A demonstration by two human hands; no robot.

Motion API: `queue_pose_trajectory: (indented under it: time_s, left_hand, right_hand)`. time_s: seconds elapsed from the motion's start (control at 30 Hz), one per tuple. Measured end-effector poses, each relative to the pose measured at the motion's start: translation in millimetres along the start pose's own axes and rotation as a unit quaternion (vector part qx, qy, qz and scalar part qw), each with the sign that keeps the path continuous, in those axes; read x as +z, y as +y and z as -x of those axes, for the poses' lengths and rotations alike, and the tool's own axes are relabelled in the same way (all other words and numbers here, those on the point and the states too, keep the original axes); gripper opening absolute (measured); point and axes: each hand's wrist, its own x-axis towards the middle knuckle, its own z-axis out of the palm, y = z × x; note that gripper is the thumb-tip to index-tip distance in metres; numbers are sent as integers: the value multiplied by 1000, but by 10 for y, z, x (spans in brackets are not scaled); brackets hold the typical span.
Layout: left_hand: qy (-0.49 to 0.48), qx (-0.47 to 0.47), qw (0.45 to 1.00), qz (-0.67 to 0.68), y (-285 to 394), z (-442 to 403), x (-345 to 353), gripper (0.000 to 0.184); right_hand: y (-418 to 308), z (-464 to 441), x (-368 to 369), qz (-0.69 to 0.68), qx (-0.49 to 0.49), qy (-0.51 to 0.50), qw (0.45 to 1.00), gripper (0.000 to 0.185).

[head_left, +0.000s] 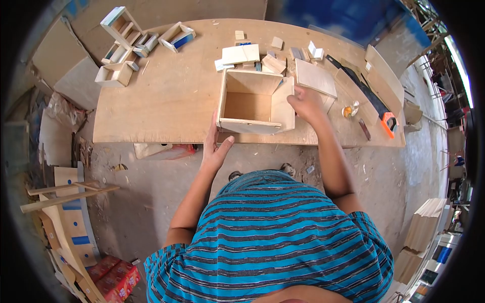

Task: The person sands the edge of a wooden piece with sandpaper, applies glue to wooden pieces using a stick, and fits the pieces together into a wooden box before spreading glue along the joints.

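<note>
From the head camera: holding a box (247,103), open side toward the camera, at the near edge of the table (161,111). Touching its left wall with the left hand (216,151), with thumb set wide of the fingers; cannot tell the exact bend of the hidden fingertips. Pinching the outer edge of its right panel (284,106) with the right hand (305,103), with thumb and fingers drawn together. Judging by looks, well advanced: already enclosed on several sides, perhaps left to square and fix at that flared panel; cannot make out any fastening. Just beyond the box, showing offcuts (242,54); to the right, a saw (378,103). At lower left, showing printed red packs (117,276), too blurred to read; can read no brand or label elsewhere.
</note>
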Motion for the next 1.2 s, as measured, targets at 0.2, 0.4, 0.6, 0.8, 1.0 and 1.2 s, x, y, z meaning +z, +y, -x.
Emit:
queue_pose_trajectory:
  time_s: [0.2,0.4,0.6,0.8,1.0,1.2]
  left_hand:
    - [64,48,995,-56,132,134,-41,76]
    - [-167,-61,984,15,599,427,-96,77]
    - [-368,-188,872,264,656,186,908,101]
    - [-321,-236,842,364,346,44,1368,108]
    - [-267,-291,822,409,307,-88,1773,75]
    - [-194,-288,874,341,387,-197,2310,61]
  right_hand:
    - [451,136,-295,-90,70,-5,993,33]
    - [1075,554,-656,-308,-21,28,951,35]
    - [555,1331,-588,9,-301,328,896,23]
    - [496,1568,-272,109,-469,283,829,37]
    - [831,1616,-424,120,-403,268,867,34]
    - [1213,1552,-1180,91,-361,265,889,39]
